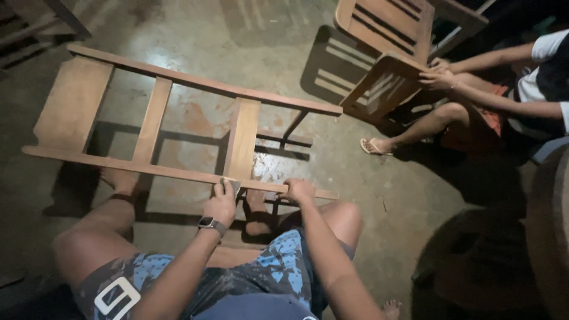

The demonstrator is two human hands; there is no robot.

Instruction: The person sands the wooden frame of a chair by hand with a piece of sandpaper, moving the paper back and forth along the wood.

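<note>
- While the person sits low with knees apart, the wooden chair frame [178, 127] lies tilted across the concrete floor [237, 35] just ahead of the legs
- Left hand [220, 204], wrist bearing a watch [208, 223], presses a small grey pad [233, 186] on the frame's near rail, fingers curled over it
- Right hand [298, 191], arm stretched forward, grips the same rail further along; hands apart
- Another person's hands [437, 76] hold a second wooden frame [385, 80] at upper right
</note>
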